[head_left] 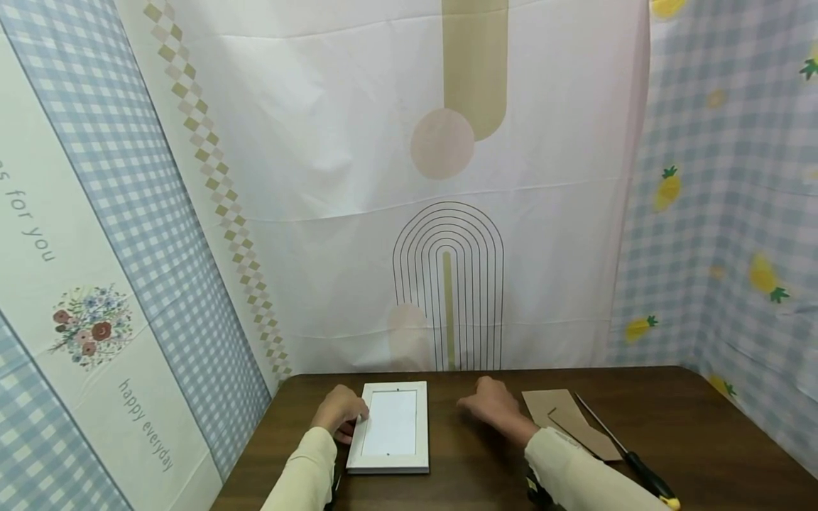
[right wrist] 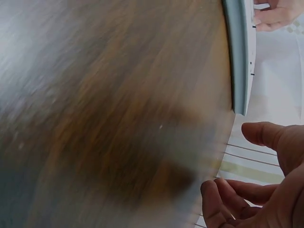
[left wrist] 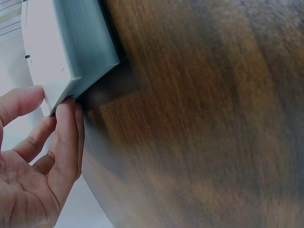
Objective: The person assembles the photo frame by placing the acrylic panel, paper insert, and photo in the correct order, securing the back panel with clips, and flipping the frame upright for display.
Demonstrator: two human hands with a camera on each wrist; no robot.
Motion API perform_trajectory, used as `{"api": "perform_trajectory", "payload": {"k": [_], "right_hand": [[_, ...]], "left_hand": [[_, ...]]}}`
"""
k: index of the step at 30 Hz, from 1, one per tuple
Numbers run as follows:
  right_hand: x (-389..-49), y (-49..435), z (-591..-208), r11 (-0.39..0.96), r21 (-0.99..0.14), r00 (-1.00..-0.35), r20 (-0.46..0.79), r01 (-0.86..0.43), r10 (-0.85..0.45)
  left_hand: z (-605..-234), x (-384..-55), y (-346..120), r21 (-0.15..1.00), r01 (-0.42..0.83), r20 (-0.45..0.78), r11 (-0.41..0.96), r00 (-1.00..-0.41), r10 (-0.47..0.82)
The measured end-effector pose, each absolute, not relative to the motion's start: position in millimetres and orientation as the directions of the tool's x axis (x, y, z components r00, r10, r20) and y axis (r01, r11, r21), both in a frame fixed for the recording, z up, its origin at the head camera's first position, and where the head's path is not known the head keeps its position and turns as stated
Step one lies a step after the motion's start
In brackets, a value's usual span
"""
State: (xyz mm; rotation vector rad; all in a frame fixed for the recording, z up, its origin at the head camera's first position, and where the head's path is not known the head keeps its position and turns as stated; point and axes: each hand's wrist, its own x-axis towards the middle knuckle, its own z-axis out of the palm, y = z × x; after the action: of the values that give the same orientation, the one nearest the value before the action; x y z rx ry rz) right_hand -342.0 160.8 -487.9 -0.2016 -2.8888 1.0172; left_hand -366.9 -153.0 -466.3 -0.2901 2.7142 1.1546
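Observation:
A white picture frame (head_left: 388, 464) lies on the brown table with its back panel up. My left hand (head_left: 341, 411) holds its left edge, thumb on top and fingers under the side. In the left wrist view the thumb and fingertips pinch the corner of the picture frame (left wrist: 66, 57). To the right of the frame, my right hand (head_left: 492, 403) hovers over the table, apart from the frame. The right wrist view shows this right hand (right wrist: 266, 175) with thumb and loosely bent fingers spread, nothing between them.
At the right lies a brown backing board (head_left: 549, 403) with a thin dark strip across it. Beside it a screwdriver (head_left: 629, 454) with a black and yellow handle points away from me. Patterned cloth (head_left: 345, 277) hangs behind the table (head_left: 473, 461).

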Motion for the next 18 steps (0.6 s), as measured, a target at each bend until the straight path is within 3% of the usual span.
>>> {"api": "perform_trajectory", "payload": {"k": [18], "right_hand": [[-337.8,183.7,-494.3,0.919,-0.395,-0.968,0.230,0.004,0.103]], "left_hand": [[-467.0,-367.4,-152.3,0.685,-0.246,-0.237,0.686,-0.965,-0.108]]}}
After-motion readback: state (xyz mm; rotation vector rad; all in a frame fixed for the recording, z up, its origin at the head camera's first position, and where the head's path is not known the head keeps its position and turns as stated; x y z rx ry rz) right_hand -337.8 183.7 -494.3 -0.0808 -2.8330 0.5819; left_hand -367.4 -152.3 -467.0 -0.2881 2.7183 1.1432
